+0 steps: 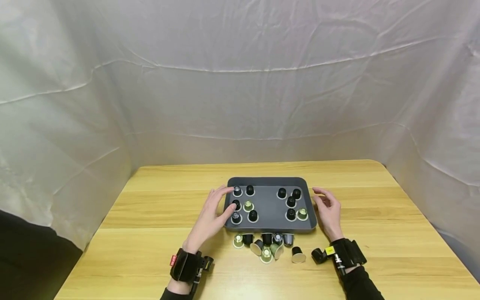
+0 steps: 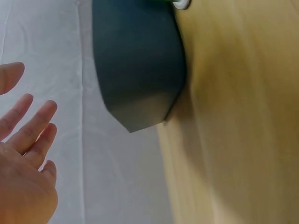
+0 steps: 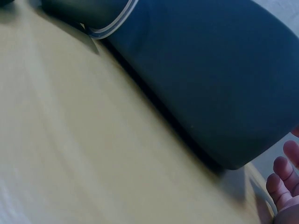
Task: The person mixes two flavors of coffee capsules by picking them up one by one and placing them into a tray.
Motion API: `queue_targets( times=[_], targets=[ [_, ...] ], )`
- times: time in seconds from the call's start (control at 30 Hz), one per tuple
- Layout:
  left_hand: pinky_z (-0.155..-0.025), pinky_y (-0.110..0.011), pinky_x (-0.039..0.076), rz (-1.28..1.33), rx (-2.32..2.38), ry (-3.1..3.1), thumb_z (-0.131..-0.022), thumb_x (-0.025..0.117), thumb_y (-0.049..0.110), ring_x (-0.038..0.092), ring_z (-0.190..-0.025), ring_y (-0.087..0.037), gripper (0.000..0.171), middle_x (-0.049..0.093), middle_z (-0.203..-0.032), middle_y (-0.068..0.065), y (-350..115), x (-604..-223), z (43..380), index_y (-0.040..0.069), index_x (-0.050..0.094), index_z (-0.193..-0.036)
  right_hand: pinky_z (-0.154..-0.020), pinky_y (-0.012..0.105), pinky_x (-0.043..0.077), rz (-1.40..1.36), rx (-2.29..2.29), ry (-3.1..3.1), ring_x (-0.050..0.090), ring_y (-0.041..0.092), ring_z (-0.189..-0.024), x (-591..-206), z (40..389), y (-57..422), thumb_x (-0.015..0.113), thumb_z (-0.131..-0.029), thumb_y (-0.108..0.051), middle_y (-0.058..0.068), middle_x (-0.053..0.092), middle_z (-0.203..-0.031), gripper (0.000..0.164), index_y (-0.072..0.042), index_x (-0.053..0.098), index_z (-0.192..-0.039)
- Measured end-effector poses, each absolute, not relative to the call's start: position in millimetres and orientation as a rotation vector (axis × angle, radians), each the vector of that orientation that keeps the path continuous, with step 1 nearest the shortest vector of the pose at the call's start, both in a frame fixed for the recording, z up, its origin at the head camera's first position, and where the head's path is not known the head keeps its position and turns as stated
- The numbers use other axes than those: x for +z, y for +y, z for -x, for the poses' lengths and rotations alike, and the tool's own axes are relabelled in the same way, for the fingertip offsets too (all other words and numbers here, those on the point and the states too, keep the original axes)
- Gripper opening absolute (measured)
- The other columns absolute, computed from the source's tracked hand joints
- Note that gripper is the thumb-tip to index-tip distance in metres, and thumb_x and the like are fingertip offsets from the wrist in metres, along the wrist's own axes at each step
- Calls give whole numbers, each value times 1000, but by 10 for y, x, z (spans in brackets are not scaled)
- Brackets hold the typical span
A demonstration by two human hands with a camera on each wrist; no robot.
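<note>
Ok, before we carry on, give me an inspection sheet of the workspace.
Surface: wood-grain table.
Job's things: grey tray holding eleven capsules in two groups; nine loose capsules at its near side, some tipped over.
Clutter: nothing seen.
Hands: left hand over the tray's left rim beside capsules, contact unclear; right hand beside the right rim, no capsule seen in it.
Cables: connectors at both wrists; no loose cable seen.
Surroundings: pale sheeting behind and both sides; dark item at left.

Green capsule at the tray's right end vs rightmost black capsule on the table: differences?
Colour: the green capsule is light green, the black capsule black.
Place: green sits in the tray, black on the table.
Pose: green stands wide end down; black lies tipped.
Shared: tapered shape.
</note>
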State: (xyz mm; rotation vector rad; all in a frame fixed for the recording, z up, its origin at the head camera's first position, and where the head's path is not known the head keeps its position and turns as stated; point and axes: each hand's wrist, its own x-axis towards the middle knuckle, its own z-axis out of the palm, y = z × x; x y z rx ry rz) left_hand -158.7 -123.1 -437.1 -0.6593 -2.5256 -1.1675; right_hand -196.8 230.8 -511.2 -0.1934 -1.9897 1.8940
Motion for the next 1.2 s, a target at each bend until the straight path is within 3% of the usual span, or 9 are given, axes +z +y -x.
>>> queue_targets(
  times=[0.17,0.37,0.6,1.2],
  targets=[
    [-128,-54,17,708,-1112,-2551,-96,67,22,50,-140,-32,47,58,-143,-14,-1223,-4314,1505,8,55,-139,-69,11,52,194,1887,-1986,59,-2,-79,-5113,1971,2311,61,-97,-2,-12,63,-103,29,5,66,-124],
    [-120,-66,27,691,-1085,-2655,-96,68,24,41,-144,-44,45,58,-145,-12,-1225,-4291,1373,16,57,-138,-68,11,52,191,1891,-1971,59,-2,-78,-5110,1979,2321,60,-97,-1,-14,63,-101,28,5,66,-123],
    [-109,-49,49,854,-917,-2652,-92,72,22,58,-127,-25,42,65,-132,-7,-1213,-4313,1317,13,61,-132,-69,11,53,201,1894,-1986,59,-2,-79,-5101,1963,2312,61,-96,-1,-13,63,-101,28,4,67,-123],
    [-110,-49,49,1007,-698,-2866,-91,70,20,61,-127,-27,38,65,-135,-11,-1194,-4398,1197,9,64,-127,-69,12,55,206,1901,-1990,59,-2,-78,-5116,1978,2298,59,-96,2,-11,62,-103,29,5,66,-124]
  ],
)
